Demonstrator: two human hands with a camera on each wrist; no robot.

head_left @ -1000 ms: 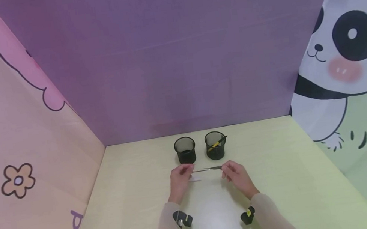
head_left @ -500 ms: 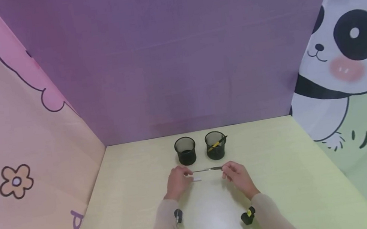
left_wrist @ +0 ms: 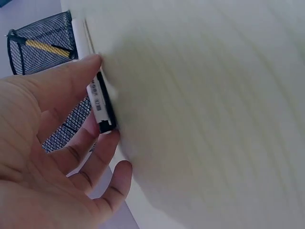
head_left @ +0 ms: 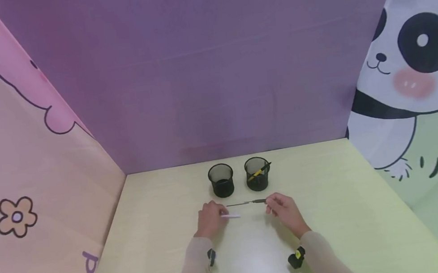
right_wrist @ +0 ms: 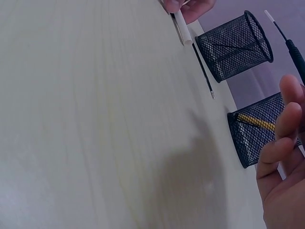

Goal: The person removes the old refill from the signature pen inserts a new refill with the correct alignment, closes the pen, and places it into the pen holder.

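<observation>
the left hand [head_left: 211,220] has moved: a second ago its fingers were at the thin refill's left end, nearer the right cup [head_left: 257,181]; now that end lies bare and the fingers have come back toward the person, onto the white tube [head_left: 232,216]. the right hand [head_left: 286,212] and the cups have hardly shifted.

the tube lies in front of the right cup and to its left, pinched between left thumb and fingers near its black end, probably so it can be lifted or steadied. the refill [right_wrist: 204,71] rests between tube and cup, loose, perhaps parked there to keep it within reach. the right hand grips a black stick [right_wrist: 294,53] by its ribbed part, raised in front of the cup, pale tip pointing left, likely to leave that tip free. the left cup [head_left: 222,185] stands just beside the right cup; a yellow stick [head_left: 259,172] leans inside the latter.

the tube carries black print, too blurred to read. on the cloth [head_left: 40,170] far left of the right cup, a "p" and an "o" show; no brand is legible.
</observation>
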